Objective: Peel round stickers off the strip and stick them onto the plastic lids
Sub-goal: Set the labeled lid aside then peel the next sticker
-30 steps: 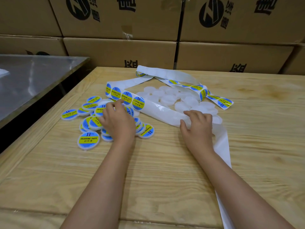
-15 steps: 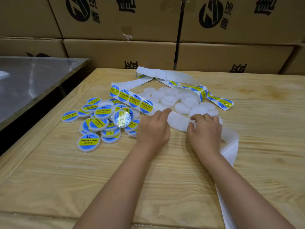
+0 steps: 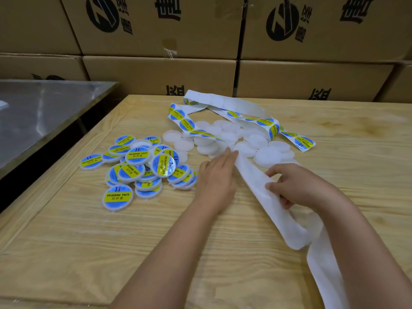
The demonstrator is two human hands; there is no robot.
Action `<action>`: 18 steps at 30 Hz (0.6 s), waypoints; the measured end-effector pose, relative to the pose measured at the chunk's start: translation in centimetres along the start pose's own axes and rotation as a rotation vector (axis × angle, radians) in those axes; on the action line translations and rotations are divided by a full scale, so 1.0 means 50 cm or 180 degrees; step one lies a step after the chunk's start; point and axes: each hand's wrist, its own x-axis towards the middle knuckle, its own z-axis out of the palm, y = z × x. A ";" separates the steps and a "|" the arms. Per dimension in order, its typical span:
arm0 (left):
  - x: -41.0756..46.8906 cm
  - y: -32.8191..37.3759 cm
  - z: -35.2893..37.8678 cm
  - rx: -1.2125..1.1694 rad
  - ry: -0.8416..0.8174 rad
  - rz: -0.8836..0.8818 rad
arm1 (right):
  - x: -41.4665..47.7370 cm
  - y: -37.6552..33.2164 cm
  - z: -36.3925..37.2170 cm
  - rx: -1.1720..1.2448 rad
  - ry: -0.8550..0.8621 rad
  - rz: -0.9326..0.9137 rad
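Observation:
A long white backing strip (image 3: 256,181) runs across the wooden table (image 3: 111,253); its far part carries round blue-and-yellow stickers (image 3: 186,124). My right hand (image 3: 301,188) pinches the bare part of the strip and lifts it off the table. Beside it, my left hand (image 3: 217,179) lies flat with its fingertips on the strip. Plain white plastic lids (image 3: 268,155) are piled behind the hands, under the strip. To the left is a heap of lids with stickers on them (image 3: 142,168).
Stacked cardboard boxes (image 3: 307,79) wall off the table's far edge. A metal-topped table (image 3: 40,112) stands at the left across a dark gap. The strip's bare tail (image 3: 327,270) trails off the near right edge.
My left hand left the stickered lids and moved right onto the strip. My right hand drew the strip toward me, and the stickered end slid right over the plain lids.

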 end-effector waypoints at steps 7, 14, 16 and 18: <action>0.001 0.042 0.017 -0.0611 -0.0521 0.0687 | -0.026 -0.020 -0.035 -0.1405 -0.0691 0.0134; 0.004 0.054 0.015 -0.0715 -0.0697 0.0777 | 0.001 -0.067 -0.065 -0.1421 -0.0385 -0.0631; 0.002 0.054 0.013 -0.0645 -0.0549 0.0746 | 0.018 -0.076 -0.062 -0.1547 -0.0442 -0.0648; -0.005 0.053 0.010 -0.0490 -0.0270 0.0658 | 0.030 -0.081 -0.065 -0.1755 -0.0536 -0.0597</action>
